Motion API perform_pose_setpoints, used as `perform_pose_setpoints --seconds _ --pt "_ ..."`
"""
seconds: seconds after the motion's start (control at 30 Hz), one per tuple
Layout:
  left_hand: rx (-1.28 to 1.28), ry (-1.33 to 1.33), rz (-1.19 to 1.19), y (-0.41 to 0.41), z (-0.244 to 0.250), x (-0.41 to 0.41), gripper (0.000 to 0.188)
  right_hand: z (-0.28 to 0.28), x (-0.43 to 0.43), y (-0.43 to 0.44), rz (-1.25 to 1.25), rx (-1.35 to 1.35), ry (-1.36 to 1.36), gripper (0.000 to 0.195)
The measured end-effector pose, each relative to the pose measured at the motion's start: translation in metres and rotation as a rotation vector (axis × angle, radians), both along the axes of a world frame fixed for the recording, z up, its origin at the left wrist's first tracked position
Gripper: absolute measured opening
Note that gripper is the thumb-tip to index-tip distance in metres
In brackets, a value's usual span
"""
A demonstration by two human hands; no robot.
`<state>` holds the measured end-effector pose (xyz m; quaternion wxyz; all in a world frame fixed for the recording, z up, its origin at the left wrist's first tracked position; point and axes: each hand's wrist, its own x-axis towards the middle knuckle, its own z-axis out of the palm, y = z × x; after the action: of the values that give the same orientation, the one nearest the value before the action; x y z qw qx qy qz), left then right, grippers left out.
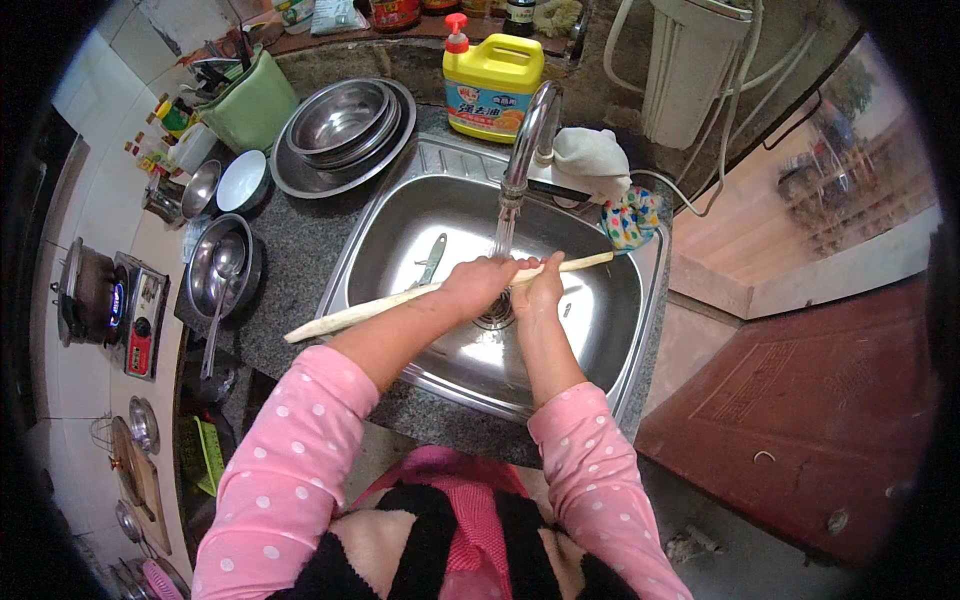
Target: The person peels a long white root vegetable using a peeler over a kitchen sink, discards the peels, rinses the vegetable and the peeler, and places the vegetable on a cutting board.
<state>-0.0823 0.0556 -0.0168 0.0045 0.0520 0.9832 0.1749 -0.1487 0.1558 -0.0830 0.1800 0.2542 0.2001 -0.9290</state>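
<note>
A long, pale peeled root vegetable (360, 311) lies slantwise across the steel sink (427, 352), its left end over the counter. My left hand (480, 286) grips it near the middle. Just to the right, my right hand (541, 291) holds it from below, with the thumb raised against it. Water runs from the chrome faucet (534, 127) down onto the vegetable and my fingers. A peeler with a grey-green handle (433, 259) rests in the basin behind the root, its lower end partly hidden. The drain (495, 315) shows beneath my hands.
Stacked steel bowls (341, 124) stand left of a yellow detergent jug (491, 90). A ladle sits in a steel bowl (206, 262). At far left, a pot (90, 292) is over a lit gas burner (142, 326). A polka-dot cloth (631, 219) lies at the sink's right corner.
</note>
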Motion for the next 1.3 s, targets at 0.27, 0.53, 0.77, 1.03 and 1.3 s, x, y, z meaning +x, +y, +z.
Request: perform_pose_setpoints --seconds 0.27,0.53,0.77,1.03,1.3 --pt "-0.144 -0.451 0.245 -0.095 0.014 0.084 0.027 0.004 0.006 -0.007 -0.077 0.243 -0.224 0.028" --pt "-0.103 -0.331 0.158 -0.07 0.031 0.048 0.019 0.025 0.028 -0.043 0.054 0.053 -0.108 0.026" --pt "-0.116 -0.298 0.058 -0.034 0.051 0.007 0.021 0.021 0.001 -0.018 0.0 0.031 0.007 0.031" --pt "-0.06 -0.267 0.027 0.0 0.058 -0.023 0.024 0.054 -0.052 0.072 -0.209 0.677 0.287 0.014" --pt "0.0 -0.403 0.113 -0.015 0.026 -0.034 0.033 0.082 -0.004 0.094 0.202 1.793 1.311 0.05"
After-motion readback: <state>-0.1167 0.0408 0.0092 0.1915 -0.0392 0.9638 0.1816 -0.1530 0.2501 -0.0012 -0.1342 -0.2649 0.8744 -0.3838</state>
